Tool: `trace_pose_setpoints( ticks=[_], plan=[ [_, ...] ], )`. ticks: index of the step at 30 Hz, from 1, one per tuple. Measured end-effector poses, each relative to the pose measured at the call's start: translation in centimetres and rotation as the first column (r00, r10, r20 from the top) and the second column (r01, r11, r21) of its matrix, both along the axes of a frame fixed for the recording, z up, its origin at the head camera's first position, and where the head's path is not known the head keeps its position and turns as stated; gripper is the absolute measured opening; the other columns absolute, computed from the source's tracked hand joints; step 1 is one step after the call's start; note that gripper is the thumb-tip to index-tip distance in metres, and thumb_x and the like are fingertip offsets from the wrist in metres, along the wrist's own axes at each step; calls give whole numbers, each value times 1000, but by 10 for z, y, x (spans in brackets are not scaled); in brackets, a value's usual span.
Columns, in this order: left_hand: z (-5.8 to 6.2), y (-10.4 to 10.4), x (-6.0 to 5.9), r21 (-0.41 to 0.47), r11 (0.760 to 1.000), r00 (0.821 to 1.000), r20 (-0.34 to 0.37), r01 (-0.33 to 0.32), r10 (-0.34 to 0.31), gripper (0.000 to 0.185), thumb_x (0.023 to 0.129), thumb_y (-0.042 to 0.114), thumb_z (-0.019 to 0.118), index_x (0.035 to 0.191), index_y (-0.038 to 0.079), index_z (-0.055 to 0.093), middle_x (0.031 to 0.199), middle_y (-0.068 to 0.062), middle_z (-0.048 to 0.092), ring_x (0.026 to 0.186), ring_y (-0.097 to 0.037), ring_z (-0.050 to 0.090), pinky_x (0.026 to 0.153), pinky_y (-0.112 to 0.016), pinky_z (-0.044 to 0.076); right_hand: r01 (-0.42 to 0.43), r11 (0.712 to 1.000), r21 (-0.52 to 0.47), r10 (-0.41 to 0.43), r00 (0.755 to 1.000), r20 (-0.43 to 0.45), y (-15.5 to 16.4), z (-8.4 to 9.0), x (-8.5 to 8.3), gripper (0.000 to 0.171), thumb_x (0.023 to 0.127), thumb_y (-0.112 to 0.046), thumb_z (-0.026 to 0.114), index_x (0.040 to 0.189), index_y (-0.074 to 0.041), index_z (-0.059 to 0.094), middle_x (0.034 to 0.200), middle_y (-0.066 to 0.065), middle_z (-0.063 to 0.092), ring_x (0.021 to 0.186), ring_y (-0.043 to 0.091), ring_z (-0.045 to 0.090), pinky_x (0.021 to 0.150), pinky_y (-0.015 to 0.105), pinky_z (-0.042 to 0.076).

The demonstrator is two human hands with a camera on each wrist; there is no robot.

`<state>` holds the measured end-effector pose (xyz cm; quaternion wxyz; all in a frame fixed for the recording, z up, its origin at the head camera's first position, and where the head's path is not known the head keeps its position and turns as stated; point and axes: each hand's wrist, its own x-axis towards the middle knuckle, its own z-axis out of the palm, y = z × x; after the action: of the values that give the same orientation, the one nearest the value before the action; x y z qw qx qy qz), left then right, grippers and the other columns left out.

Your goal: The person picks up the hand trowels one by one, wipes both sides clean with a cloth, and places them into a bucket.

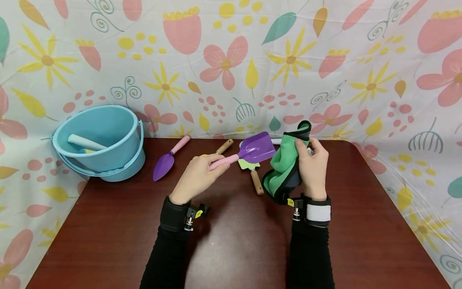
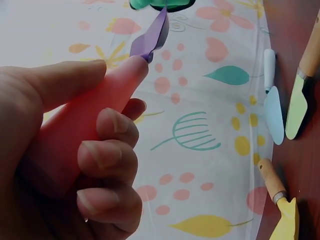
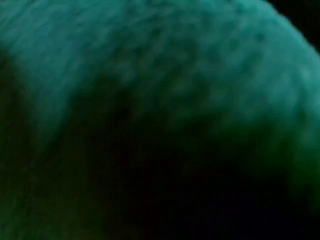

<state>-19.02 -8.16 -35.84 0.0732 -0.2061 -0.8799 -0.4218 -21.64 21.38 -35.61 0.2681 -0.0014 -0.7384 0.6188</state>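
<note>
My left hand (image 1: pixel 196 176) grips the pink handle of a toy shovel (image 1: pixel 252 150) with a purple blade, held above the table (image 1: pixel 231 249). In the left wrist view my fingers (image 2: pixel 107 160) curl round that pink handle (image 2: pixel 75 140), and the purple blade (image 2: pixel 152 37) points away. My right hand (image 1: pixel 313 168) holds a bunched green cloth (image 1: pixel 286 164) with a dark edge, right beside the purple blade. The cloth (image 3: pixel 160 100) fills the right wrist view and hides that hand.
A blue bucket (image 1: pixel 99 142) with a tool inside stands at the back left. A purple trowel with a pink handle (image 1: pixel 167 158) lies beside it. Wooden-handled tools (image 1: pixel 257 180) lie under the shovel, and in the left wrist view a pale blue tool (image 2: pixel 272 97) lies by the floral backdrop (image 1: pixel 231 60).
</note>
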Motion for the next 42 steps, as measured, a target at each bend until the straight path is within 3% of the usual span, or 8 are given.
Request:
trace_pose_setpoints(
  ticks=[3, 6, 12, 27, 31, 35, 38, 42],
  plan=[
    [2, -4, 1, 53, 999, 1000, 21, 1, -2, 28, 95, 43, 63, 112, 22, 71, 69, 5, 53, 60, -12, 47, 59, -31, 41, -114, 969, -217, 116, 993, -6, 0, 6, 3, 26, 96, -23, 65, 110, -1, 67, 90, 8, 62, 70, 16, 60, 64, 24, 48],
    [4, -7, 3, 96, 995, 1000, 19, 19, -21, 28, 95, 44, 63, 112, 23, 71, 80, 5, 62, 67, -11, 52, 64, -31, 45, -220, 922, -319, 230, 973, -9, 0, 8, 4, 27, 97, -22, 63, 111, 1, 63, 89, 9, 60, 71, 16, 61, 63, 23, 49],
    [8, -6, 8, 154, 987, 998, 28, 51, -56, 31, 94, 49, 62, 113, 27, 70, 83, 7, 64, 74, -11, 56, 68, -33, 47, -422, 790, -444, 451, 891, -44, -5, 10, 5, 30, 101, -20, 58, 119, 3, 58, 97, 8, 60, 78, 15, 63, 69, 23, 51],
    [9, 9, 9, 229, 972, 998, 41, 44, -55, 33, 94, 48, 62, 116, 25, 70, 110, 10, 66, 82, -10, 56, 69, -34, 46, -578, 558, -596, 624, 765, -159, -19, 11, 5, 30, 105, -19, 47, 127, 0, 54, 113, 7, 55, 98, 15, 57, 85, 25, 49],
    [6, 7, 6, 271, 962, 1000, 24, 5, -12, 34, 95, 44, 62, 118, 21, 70, 105, 8, 67, 82, -12, 56, 70, -33, 45, -560, 538, -630, 600, 780, -180, -21, 13, 6, 29, 104, -19, 49, 126, 0, 55, 111, 7, 55, 94, 15, 58, 83, 25, 48],
    [5, 7, 3, 315, 949, 1000, 17, -10, 5, 31, 96, 41, 62, 116, 18, 70, 97, 6, 66, 77, -15, 53, 67, -31, 43, -513, 566, -645, 576, 806, -136, -23, 14, 8, 33, 103, -20, 51, 130, -2, 54, 117, 6, 52, 94, 13, 57, 84, 23, 47],
    [6, 10, 5, 348, 937, 998, 44, 28, -46, 28, 96, 43, 61, 109, 20, 71, 86, 5, 61, 69, -14, 49, 60, -29, 40, -506, 584, -635, 593, 800, -92, -25, 13, 8, 35, 104, -21, 50, 134, -4, 52, 124, 6, 50, 101, 13, 57, 89, 24, 46],
    [7, 18, 8, 379, 919, 985, 87, 106, -149, 25, 97, 46, 59, 98, 23, 68, 69, -1, 45, 58, -15, 39, 54, -29, 34, -531, 570, -627, 629, 773, -83, -31, 11, 8, 31, 105, -25, 48, 128, -7, 58, 124, 4, 53, 107, 14, 55, 95, 25, 43]
  ],
)
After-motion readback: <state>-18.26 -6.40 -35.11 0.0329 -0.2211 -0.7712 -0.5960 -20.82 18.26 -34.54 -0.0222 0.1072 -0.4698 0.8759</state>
